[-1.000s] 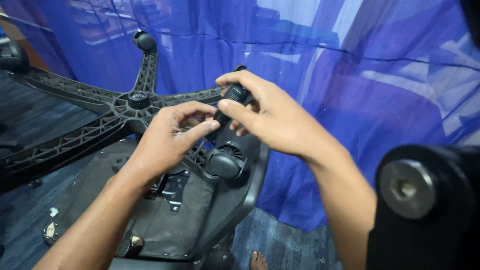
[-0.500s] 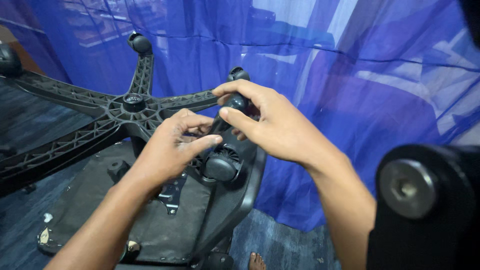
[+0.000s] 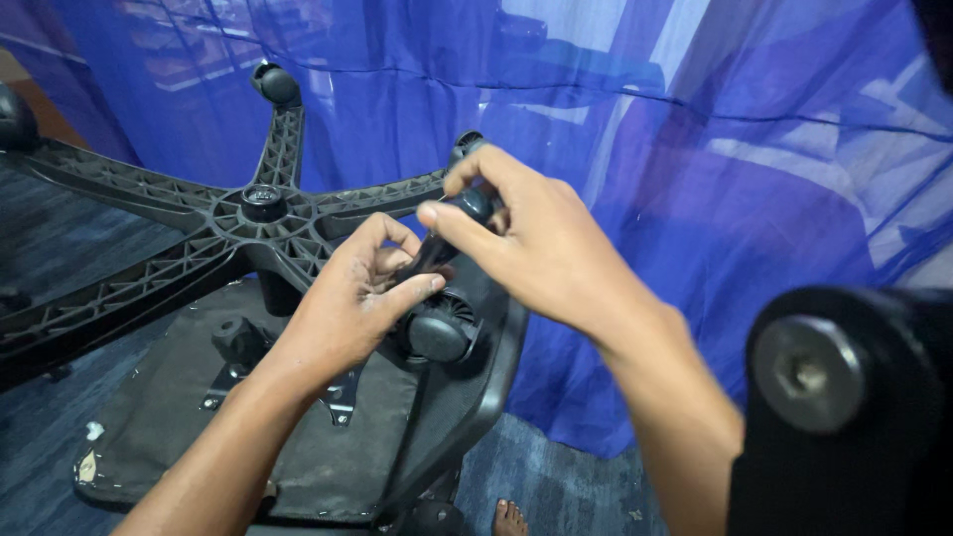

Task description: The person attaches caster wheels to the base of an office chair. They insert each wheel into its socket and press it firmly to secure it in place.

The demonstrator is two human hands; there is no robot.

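Observation:
An upturned office chair lies in front of me, its black five-arm base (image 3: pixel 260 213) on top and the seat underside (image 3: pixel 248 427) below. My right hand (image 3: pixel 526 243) grips a black screwdriver handle (image 3: pixel 469 205) from above. My left hand (image 3: pixel 357 298) pinches the tool's lower end close to a black caster wheel (image 3: pixel 437 333) on the nearest base arm. The tool's tip is hidden behind my fingers.
A blue translucent sheet (image 3: pixel 695 179) hangs behind the chair. More casters sit at the arm ends (image 3: pixel 276 84). A black round part with a hex bolt (image 3: pixel 809 377) looms at the lower right. A bare foot (image 3: pixel 511 518) shows on the blue-grey floor.
My right hand has turned on the handle and my left fingers have shifted down along the tool. The view has drifted slightly, so the chair sits lower and further left.

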